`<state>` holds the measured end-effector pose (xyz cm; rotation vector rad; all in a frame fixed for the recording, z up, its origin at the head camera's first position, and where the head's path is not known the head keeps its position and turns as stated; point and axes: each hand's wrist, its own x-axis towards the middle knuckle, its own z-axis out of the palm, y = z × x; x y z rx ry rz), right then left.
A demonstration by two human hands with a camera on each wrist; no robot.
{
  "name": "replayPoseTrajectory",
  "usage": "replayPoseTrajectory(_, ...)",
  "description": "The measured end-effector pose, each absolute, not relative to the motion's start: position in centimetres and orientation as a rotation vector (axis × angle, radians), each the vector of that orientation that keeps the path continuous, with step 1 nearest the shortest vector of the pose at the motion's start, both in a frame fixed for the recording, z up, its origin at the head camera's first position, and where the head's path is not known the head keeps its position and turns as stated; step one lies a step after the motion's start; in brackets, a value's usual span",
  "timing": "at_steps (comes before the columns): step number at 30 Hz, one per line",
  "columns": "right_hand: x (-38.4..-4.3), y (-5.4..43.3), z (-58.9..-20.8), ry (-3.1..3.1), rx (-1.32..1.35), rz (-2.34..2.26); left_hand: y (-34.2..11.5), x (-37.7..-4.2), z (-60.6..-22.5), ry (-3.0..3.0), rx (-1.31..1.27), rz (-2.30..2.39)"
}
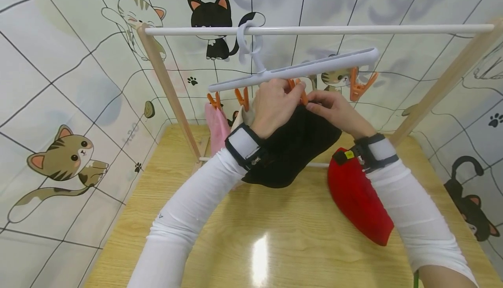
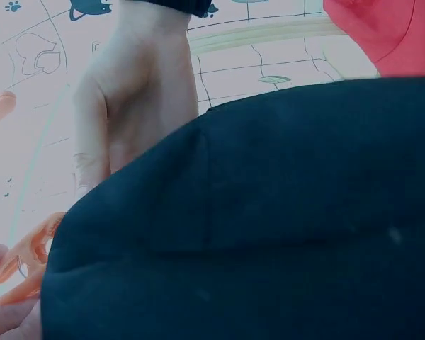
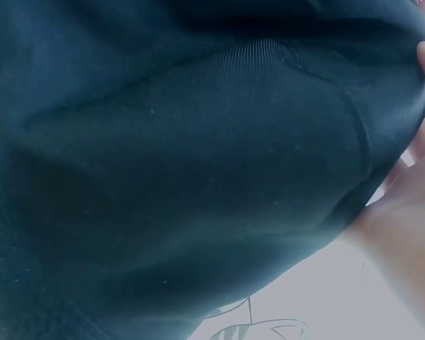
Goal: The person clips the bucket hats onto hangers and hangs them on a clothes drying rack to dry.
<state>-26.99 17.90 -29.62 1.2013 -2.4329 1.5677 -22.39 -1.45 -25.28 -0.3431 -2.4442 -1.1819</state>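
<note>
A black cloth cap (image 1: 302, 144) hangs under the light-grey hanger (image 1: 314, 66), its top edge at an orange clothes peg (image 1: 304, 95). My left hand (image 1: 276, 106) pinches that peg; in the left wrist view its fingertips press the peg's orange legs (image 2: 30, 258). From the other side my right hand (image 1: 339, 111) pinches the cap's upper edge with thumb and fingers, close beside the peg. The black cloth fills most of the right wrist view, with the right hand (image 3: 404, 219) along its edge. Whether the peg's tips grip the cloth is hidden.
A white rail (image 1: 353, 29) on wooden posts carries the tilted hanger. Further left, orange pegs (image 1: 242, 99) hold a pink cloth item (image 1: 217, 126) and a cream one (image 1: 248, 115). An orange peg (image 1: 359, 86) hangs at the right. A red cap (image 1: 355, 200) lies on the wooden table (image 1: 220, 244).
</note>
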Motion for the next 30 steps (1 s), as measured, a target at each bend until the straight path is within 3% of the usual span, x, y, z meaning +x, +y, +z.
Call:
replayPoseTrajectory(7, -27.3, 17.9, -29.2, -2.490, 1.144, 1.597, -1.5, -22.3, -25.5, -2.461, -0.340, -1.168)
replayPoseTrajectory(17, -28.0, 17.4, -28.8, -2.237, 1.274, 1.696, -1.3, -22.4, -25.5, -2.484, -0.347, -1.108)
replayPoseTrajectory(30, -28.4, 17.0, -28.8, -2.271, 1.273, 1.549, -1.6, -22.7, -25.5, -2.552, -0.322, -1.056)
